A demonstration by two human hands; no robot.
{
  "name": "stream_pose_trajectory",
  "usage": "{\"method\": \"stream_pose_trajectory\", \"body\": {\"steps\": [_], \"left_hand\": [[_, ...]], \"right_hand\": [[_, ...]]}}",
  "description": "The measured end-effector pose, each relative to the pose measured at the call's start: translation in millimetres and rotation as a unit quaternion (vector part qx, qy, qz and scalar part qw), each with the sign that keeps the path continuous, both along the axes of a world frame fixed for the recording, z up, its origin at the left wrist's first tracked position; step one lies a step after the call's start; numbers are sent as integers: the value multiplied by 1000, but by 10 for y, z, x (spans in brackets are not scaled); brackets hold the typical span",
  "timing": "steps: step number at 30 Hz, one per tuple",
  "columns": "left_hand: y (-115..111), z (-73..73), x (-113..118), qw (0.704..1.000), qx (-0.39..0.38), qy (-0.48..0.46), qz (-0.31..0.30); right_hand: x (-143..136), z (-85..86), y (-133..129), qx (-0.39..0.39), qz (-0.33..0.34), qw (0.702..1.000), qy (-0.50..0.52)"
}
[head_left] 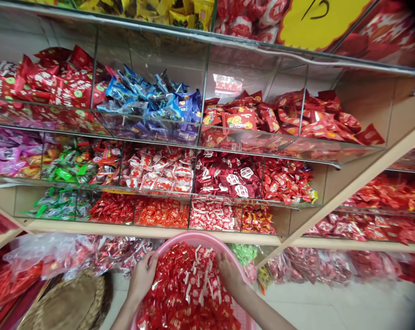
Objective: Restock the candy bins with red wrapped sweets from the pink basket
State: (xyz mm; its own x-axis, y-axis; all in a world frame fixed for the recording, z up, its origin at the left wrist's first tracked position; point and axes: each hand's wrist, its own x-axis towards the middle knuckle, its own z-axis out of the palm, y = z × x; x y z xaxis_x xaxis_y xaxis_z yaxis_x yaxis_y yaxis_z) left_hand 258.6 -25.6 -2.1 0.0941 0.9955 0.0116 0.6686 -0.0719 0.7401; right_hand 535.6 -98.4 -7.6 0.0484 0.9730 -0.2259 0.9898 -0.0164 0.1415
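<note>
A pink plastic basket [190, 235] full of wrapped candies is in front of me, low in the head view. Plain red wrappers [173, 275] cover its left and near parts; red-and-white candies [202, 275] lie in the middle and far right. My left hand [144, 276] is closed at the basket's left rim, thumb on top, its other fingers partly hidden. Over the right rim reaches my right hand [230, 275], inside the basket against the candies. Its fingers are extended and slightly blurred, with nothing visible in them.
A tiered shelf with clear dividers rises ahead, its wooden bottom edge [152, 230] just beyond the basket. Its bins hold blue [149, 98], green [59, 201] and red candies [242, 119]. Bagged candies [313, 266] line the floor; a woven basket [99, 288] stands left.
</note>
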Motion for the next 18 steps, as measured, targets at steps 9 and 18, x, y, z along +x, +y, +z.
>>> {"method": "stream_pose_trajectory", "body": {"steps": [9,18], "left_hand": [[15,-28,-10,1000,-1,-7,8],[14,-49,-8,1000,8,-2,6]], "right_hand": [[121,364,66,46,-26,993,105],[476,1070,770,136,-156,975,78]]}}
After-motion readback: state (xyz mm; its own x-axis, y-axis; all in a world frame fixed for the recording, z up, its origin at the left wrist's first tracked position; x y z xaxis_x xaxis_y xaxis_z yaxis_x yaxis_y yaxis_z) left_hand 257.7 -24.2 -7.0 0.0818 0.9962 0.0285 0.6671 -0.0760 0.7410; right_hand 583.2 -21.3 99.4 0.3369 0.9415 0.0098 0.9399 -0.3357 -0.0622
